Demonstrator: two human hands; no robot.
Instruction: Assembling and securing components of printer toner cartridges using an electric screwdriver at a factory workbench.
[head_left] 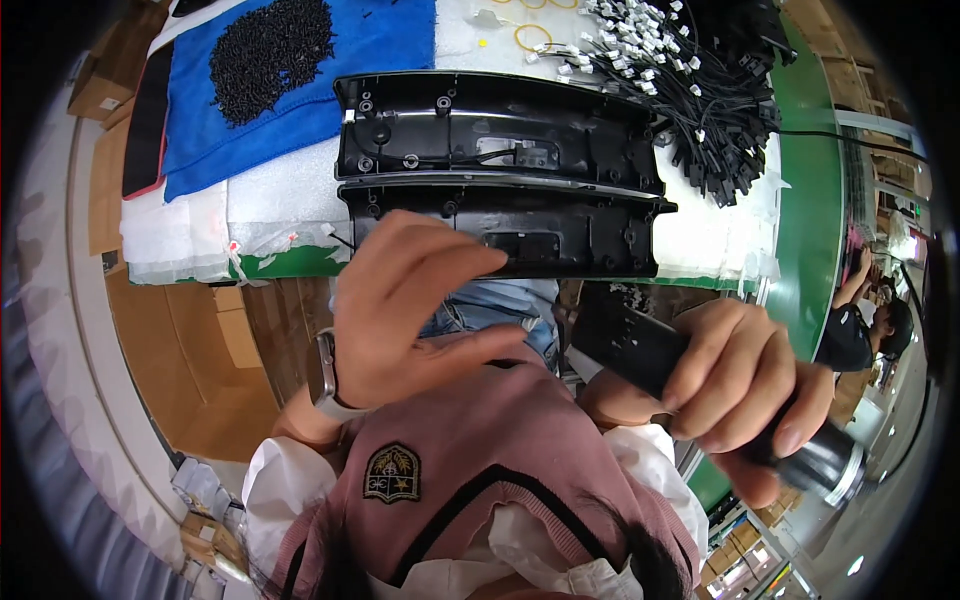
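In front of me, two long black plastic housing shells lie side by side at the table's near edge. The far shell (570,120) shows screw posts, a thin cable and a small part fixed near its middle. The near shell (600,225) is partly covered by my left hand (400,310), which is raised with thumb and fingers apart and nothing in it. At the right, apart from the shells, my right hand (745,385) wraps round a black cordless screwdriver (630,345). Its silver-ringed end (830,470) points to the lower right.
A heap of small black screws (270,60) lies on a blue cloth (215,155) at the far left. Black cables with white connectors (700,120) pile up at the far right, near a yellow rubber band (533,38). An opened cardboard box (200,390) stands left below the table. Another person (860,330) is at right.
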